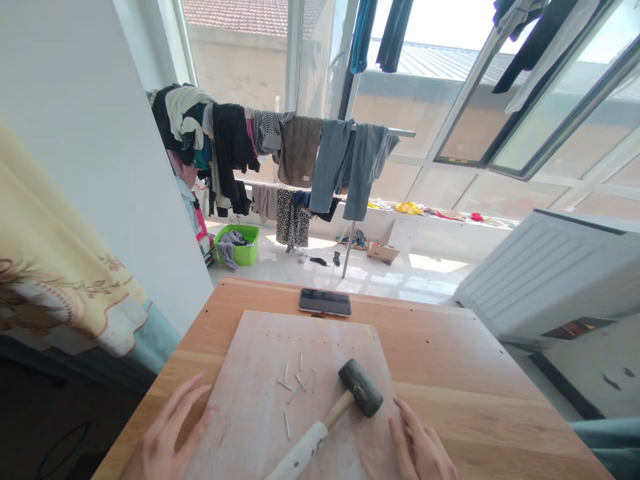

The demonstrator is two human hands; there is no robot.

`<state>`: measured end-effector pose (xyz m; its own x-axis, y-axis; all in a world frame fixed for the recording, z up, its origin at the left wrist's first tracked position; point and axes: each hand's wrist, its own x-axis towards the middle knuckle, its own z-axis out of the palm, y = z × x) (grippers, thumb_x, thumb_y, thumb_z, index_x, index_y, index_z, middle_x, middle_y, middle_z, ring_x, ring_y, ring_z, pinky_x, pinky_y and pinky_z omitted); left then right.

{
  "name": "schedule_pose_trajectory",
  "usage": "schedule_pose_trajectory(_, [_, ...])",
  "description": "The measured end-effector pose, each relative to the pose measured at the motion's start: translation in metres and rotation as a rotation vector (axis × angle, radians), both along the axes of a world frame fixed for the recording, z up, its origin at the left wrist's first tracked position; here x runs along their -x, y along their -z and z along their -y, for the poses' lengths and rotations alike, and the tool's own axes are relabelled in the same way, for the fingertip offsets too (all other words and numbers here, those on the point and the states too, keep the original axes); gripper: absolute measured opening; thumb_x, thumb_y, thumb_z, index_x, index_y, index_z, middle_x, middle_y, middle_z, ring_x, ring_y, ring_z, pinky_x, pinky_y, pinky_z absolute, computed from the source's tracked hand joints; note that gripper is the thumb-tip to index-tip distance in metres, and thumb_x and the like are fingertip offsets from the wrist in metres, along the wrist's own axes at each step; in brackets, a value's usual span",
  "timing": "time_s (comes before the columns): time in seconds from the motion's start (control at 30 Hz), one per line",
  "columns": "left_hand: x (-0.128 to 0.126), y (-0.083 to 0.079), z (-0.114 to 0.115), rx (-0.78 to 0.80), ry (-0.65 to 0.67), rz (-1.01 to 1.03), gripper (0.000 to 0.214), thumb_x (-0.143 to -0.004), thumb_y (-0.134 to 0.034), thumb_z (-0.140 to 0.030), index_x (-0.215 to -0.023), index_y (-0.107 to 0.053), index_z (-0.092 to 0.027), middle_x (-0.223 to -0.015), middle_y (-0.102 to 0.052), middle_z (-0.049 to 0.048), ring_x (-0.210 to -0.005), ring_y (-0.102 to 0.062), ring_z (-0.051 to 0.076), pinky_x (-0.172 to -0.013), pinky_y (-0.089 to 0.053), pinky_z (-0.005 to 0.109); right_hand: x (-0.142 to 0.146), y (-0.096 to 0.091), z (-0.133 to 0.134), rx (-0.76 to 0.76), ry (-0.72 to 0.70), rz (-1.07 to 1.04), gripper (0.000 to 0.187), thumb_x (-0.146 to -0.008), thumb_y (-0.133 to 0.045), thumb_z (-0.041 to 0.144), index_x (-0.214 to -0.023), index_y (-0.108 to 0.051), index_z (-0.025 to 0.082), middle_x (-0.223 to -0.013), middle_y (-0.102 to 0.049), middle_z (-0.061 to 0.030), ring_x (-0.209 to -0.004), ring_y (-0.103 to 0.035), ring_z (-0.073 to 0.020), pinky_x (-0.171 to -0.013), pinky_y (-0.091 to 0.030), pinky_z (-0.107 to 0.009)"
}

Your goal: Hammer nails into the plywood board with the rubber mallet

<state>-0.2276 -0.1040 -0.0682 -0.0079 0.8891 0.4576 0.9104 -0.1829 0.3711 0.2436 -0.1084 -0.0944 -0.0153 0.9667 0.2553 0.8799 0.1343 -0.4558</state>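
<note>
A thin wooden board [240, 400] lies flat on the wooden table. Its far part has a row of small dark holes or marks. On it rests a rubber mallet [361, 388] with a black head and a handle partly covered in white, the handle pointing toward me. Several loose nails [287, 425] are scattered left of the mallet head. My left hand [173, 430] is at the board's left edge, fingers apart, holding nothing. At the board's right edge, near the mallet head, my right hand [420, 443] has its fingers stretched out and holds nothing.
A phone [325, 302] lies at the table's [450, 373] far edge, just beyond the board. Behind stand a laundry rack with hanging clothes [303, 150] and a green basket [245, 253] on the floor. A curtain [65, 267] hangs at left, a white door [550, 273] stands at right.
</note>
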Motion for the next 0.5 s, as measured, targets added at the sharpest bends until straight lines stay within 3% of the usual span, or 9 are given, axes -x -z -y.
schedule_pose_trajectory(0.1, [0.039,-0.009,0.000,0.025,-0.108,-0.044,0.042,-0.091,-0.050,-0.059,-0.111,-0.067,-0.026,-0.121,-0.071,0.0056,-0.104,-0.072,0.025,-0.085,-0.061,0.032,0.055,0.000,-0.008,-0.023,0.075,-0.214,0.049,-0.098,-0.041,0.054,-0.132,-0.061,0.024,-0.113,-0.076,-0.0086,-0.095,-0.075,-0.0250,-0.084,-0.062,-0.035])
schedule_pose_trajectory(0.23, [0.069,-0.022,0.002,0.052,-0.199,-0.059,0.044,-0.091,-0.046,-0.059,-0.107,-0.066,-0.024,-0.117,-0.072,0.0069,-0.097,-0.073,0.024,-0.082,-0.061,0.030,0.098,0.004,-0.012,-0.062,-0.029,-0.353,0.046,-0.099,-0.041,0.051,-0.129,-0.063,0.023,-0.126,-0.071,-0.0079,-0.102,-0.073,-0.0226,-0.088,-0.060,-0.030])
schedule_pose_trajectory(0.37, [0.065,-0.028,0.003,0.030,-0.163,-0.108,0.045,-0.090,-0.049,-0.061,-0.110,-0.066,-0.024,-0.113,-0.071,0.0065,-0.097,-0.072,0.025,-0.081,-0.060,0.031,0.107,0.006,-0.013,-0.124,-0.133,-0.327,0.042,-0.100,-0.043,0.047,-0.127,-0.063,0.023,-0.128,-0.070,-0.0079,-0.114,-0.068,-0.0222,-0.095,-0.057,-0.029])
schedule_pose_trajectory(0.5, [0.044,-0.031,0.005,-0.004,-0.137,-0.164,0.044,-0.090,-0.051,-0.059,-0.111,-0.066,-0.024,-0.105,-0.069,0.0061,-0.091,-0.072,0.025,-0.079,-0.059,0.033,0.103,0.005,-0.009,-0.144,-0.152,-0.269,0.042,-0.100,-0.043,0.051,-0.121,-0.067,0.023,-0.109,-0.076,-0.0077,-0.098,-0.074,-0.0212,-0.086,-0.060,-0.027])
